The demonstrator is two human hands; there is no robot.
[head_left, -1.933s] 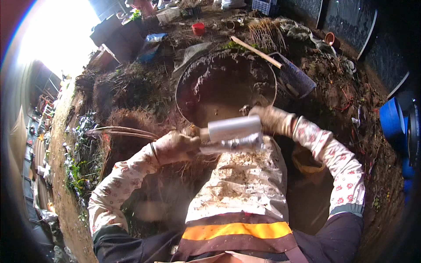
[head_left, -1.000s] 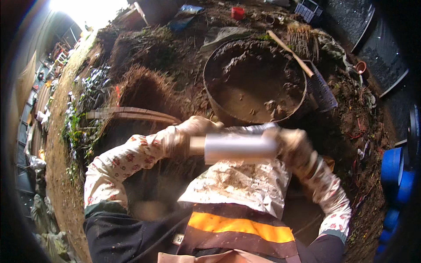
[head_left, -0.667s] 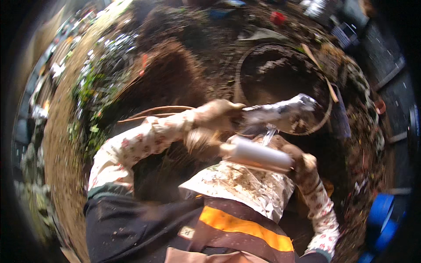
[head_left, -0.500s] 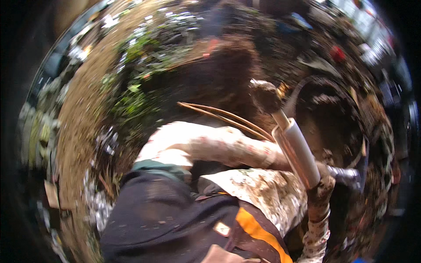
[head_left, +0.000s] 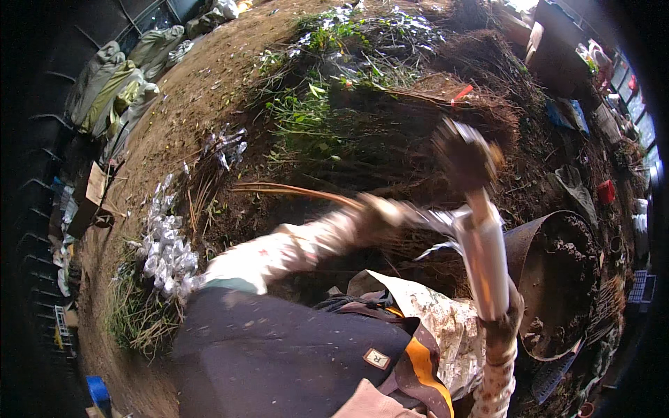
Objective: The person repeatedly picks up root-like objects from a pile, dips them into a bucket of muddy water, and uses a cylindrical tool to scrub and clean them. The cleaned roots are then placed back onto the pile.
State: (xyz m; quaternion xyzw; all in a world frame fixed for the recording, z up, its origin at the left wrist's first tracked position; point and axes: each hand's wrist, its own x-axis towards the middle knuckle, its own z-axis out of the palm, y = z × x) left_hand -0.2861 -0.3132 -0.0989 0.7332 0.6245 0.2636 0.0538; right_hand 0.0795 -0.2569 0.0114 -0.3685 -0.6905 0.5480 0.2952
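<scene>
"Film roll (head_left: 483, 268), head view: level across the frame one second ago, now swung to a steep tilt; the left hand (head_left: 382, 212) lies off to its left. Containers?"

"I see one round tub (head_left: 519, 244), right of the roll, with brown mud (head_left: 575, 258) clinging inside."

"And the grip?"

"I find the right hand (head_left: 511, 306) closed round the roll's lower end; motion blur leaves me unable to tell whether the left grips anything."

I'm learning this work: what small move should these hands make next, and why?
I'd probably steady the pale roll with the right hand and bring the left hand nearer: the right grips the roll's near end, while the left is apart from it, a shiny strip between them. Blur hides whether the left holds that strip.
</scene>
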